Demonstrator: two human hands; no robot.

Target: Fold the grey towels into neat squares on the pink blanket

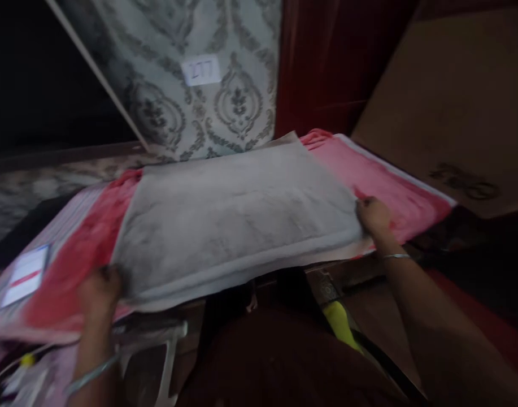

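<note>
A grey plush cloth (237, 212) is spread out in front of me, over a pink and red cloth (377, 181) that shows on both sides. My left hand (101, 288) grips the grey cloth's near left corner, with the fingers curled round its edge. At the right edge, my right hand (374, 216) pinches the grey cloth near its front corner. The front edge looks folded or layered and sags slightly between the two hands. Blur softens the fingers, and the undersides of both grips are hidden.
A phone (25, 276) lies on the striped cloth at the left. Behind stands a patterned wall (237, 102) with a paper label (202, 70). A cardboard box (457, 107) leans at the right, and a dark screen (51, 79) fills the upper left.
</note>
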